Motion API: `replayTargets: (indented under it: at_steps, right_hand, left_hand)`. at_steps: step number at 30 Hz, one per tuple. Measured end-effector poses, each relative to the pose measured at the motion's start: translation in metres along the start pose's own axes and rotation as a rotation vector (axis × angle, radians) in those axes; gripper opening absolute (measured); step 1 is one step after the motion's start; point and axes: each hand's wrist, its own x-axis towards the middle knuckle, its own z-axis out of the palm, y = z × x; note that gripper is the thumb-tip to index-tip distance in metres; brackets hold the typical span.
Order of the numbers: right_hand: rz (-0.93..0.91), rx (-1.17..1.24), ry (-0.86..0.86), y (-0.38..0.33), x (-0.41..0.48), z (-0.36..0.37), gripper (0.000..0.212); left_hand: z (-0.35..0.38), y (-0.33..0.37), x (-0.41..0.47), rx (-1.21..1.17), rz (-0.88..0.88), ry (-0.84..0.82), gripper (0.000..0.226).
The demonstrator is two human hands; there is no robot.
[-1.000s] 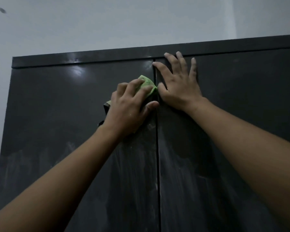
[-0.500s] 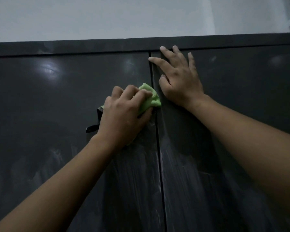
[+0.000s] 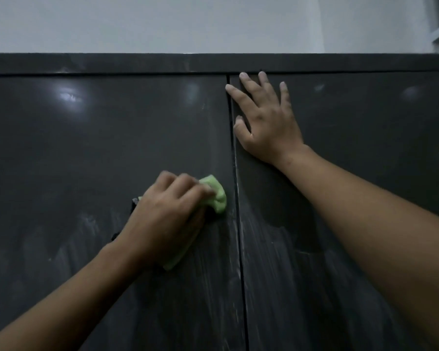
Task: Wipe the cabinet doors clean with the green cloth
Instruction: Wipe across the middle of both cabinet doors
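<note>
Moved since earlier: green cloth [image 3: 217,196] and the left hand [image 3: 167,219] gripping it have slid down the left door [image 3: 86,148], away from the top corner; the right hand [image 3: 266,122] has kept its place by the seam.
Cloth: bunched and pressed against the left door, just beside the centre seam [image 3: 235,168]. One lobe shows past the fingertips and a tail hangs below the palm.
Left hand: fingers curled over the cloth, bearing it onto the panel; blurred, so probably mid-stroke.
Right hand: spread flat on the right door [image 3: 378,122], fingers straight, tips near the top rail [image 3: 137,63], holding nothing.
Surface: pale streaks [image 3: 276,287] cross the lower parts of both doors; the upper parts look darker and glossier.
Risk, smearing: a loaded cloth may only drag residue downward and leave fresh streaks.
Risk, seam: the loose lobe could catch in the gap if the stroke drifts sideways.
Risk, prints: the bare palm will likely mark the right door where it looks cleanest.
Risk, dark shape [image 3: 134,202]: I cannot tell whether it is a handle or part of the cloth; if it is a handle, the knuckles could knock it.
</note>
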Motion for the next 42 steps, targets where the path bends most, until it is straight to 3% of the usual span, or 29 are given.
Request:
replayTargets:
  at_steps: [4, 7, 13, 20, 25, 29, 31, 36, 42]
  right_hand:
    - [0.007, 0.013, 0.009, 0.001, -0.001, 0.002, 0.063]
    - [0.01, 0.038, 0.028, 0.002, -0.001, 0.002, 0.063]
    - [0.029, 0.081, 0.04, 0.005, 0.0, 0.002, 0.063]
    - [0.011, 0.136, 0.035, 0.006, 0.0, 0.001, 0.059]
    - [-0.009, 0.078, 0.072, 0.006, -0.002, 0.004, 0.058]
    - [-0.002, 0.076, 0.077, 0.003, -0.002, 0.003, 0.059]
    - [0.006, 0.067, 0.09, 0.003, -0.003, 0.004, 0.059]
    - [0.0, 0.057, 0.072, 0.003, -0.003, 0.005, 0.06]
    - [0.01, 0.151, 0.057, 0.008, -0.001, 0.002, 0.062]
  left_hand:
    - [-0.013, -0.032, 0.063, -0.035, -0.289, 0.307, 0.024]
    - [-0.018, -0.054, 0.114, -0.023, -0.394, 0.371, 0.032]
    - [0.012, -0.021, 0.117, 0.041, -0.256, 0.267, 0.052]
    - [0.016, 0.002, 0.074, -0.068, -0.146, 0.16, 0.042]
    - [0.011, 0.009, 0.035, -0.133, 0.0, -0.012, 0.038]
    - [0.001, 0.0, 0.01, -0.219, 0.019, -0.113, 0.047]
    - [-0.004, -0.009, 0.009, -0.215, -0.002, -0.066, 0.049]
    - [-0.014, -0.04, 0.076, -0.098, -0.16, 0.312, 0.029]
    - [0.013, -0.039, 0.135, -0.025, -0.255, 0.321, 0.039]
